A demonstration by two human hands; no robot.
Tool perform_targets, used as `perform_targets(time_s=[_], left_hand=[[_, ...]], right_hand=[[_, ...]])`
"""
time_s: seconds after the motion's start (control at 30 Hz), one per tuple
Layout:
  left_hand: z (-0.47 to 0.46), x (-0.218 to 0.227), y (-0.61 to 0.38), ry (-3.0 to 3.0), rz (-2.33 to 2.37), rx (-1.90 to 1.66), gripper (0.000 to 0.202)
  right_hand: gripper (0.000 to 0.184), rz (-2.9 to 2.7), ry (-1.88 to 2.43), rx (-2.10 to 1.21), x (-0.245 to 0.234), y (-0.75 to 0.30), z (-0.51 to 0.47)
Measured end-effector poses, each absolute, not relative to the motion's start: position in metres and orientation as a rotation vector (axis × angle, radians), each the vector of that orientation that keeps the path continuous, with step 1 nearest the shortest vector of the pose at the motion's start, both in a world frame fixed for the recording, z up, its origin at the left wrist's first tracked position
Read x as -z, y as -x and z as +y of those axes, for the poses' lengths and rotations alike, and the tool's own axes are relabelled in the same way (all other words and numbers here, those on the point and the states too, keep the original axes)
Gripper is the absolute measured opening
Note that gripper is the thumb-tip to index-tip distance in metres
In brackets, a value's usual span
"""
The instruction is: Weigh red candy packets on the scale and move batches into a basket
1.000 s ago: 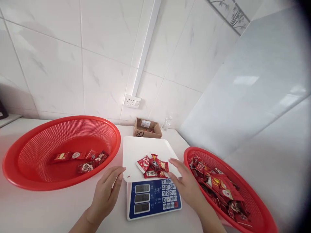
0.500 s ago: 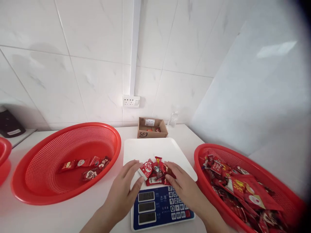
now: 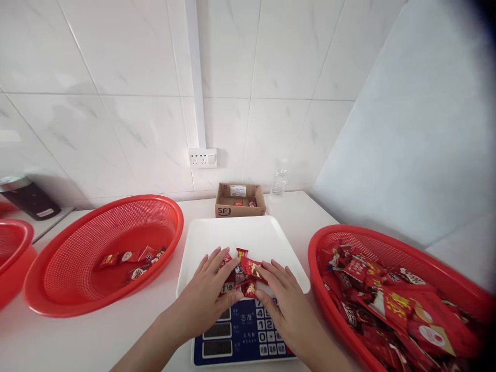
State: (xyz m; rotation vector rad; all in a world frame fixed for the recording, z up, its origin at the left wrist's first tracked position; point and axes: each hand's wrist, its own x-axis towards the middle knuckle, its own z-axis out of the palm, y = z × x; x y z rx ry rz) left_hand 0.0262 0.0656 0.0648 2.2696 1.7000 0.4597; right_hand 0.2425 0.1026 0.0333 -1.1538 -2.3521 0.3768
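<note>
A small pile of red wrapped candies lies near the front of the white scale pan. From the left, my left hand curves over the pile, its fingers on top and its thumb along the near edge. My right hand closes in on the other side, with fingertips on a red wrapper and the thumb low at the front. Part of the pile is hidden beneath my fingers. Below my hands is the scale's blue keypad panel, partly covered by my wrists and thumbs.
A red mesh basket on the left holds several packets. Another red basket, heaped with red packets, stands close at the right. Behind the scale sit a cardboard box and a clear plastic bottle. A dark flask lies far left.
Both hands have come closer together around the candies, and the left fingers now cover more of the pile. The view has shifted slightly.
</note>
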Motion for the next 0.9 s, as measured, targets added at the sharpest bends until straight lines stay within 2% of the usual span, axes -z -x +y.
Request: perform_targets(time_s=[0.2, 0.73, 0.83, 0.9], left_hand=[[0.062, -0.066, -0.029, -2.152, 1.766, -0.431, 0.054], [0.058, -0.062, -0.033, -2.104, 1.748, -0.453, 0.06], [0.056, -0.062, -0.03, -2.118, 1.75, -0.496, 0.059], [0.053, -0.062, -0.029, -2.126, 1.749, -0.522, 0.06]], right_hand=[[0.039, -2.378, 1.142, -0.316, -0.041, -0.238, 0.102], [0.036, -2.357, 1.104, -0.249, -0.044, -0.234, 0.106], [0.038, -2.306, 1.09, -0.241, -0.049, -0.234, 0.106], [0.045, -2.24, 1.047, -0.261, -0.057, -0.233, 0.104]])
